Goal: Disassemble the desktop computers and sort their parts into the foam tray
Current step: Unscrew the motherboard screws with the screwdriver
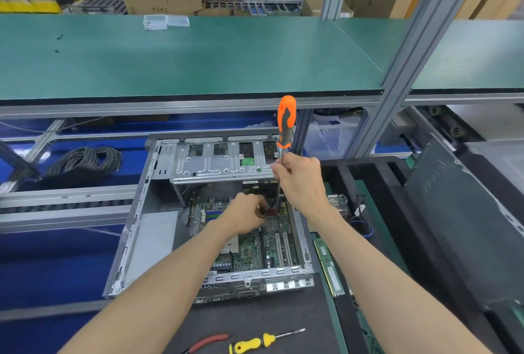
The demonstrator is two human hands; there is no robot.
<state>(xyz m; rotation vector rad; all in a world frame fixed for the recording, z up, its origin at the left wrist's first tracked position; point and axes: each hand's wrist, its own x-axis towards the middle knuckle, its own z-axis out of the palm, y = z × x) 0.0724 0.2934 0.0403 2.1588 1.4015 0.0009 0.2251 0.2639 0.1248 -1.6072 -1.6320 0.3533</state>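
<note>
An open desktop case (133,243) lies flat in front of me, its green motherboard (255,248) exposed. My right hand (300,180) grips the metal shaft of an orange-handled screwdriver (286,118), held upright with the tip down inside the case by a red expansion card (270,210). My left hand (246,216) reaches into the case and pinches something small beside that card; what it is I cannot tell. A black foam tray (368,175) lies to the right, holding a memory stick (329,268), a heatsink (337,203) and a blue cable (364,229).
A yellow screwdriver (261,342) and red-handled pliers (209,342) lie on the dark mat near me. A coil of black cable (88,161) sits at left. A dark side panel (465,223) rests at right. A green shelf (198,56) overhangs the bench.
</note>
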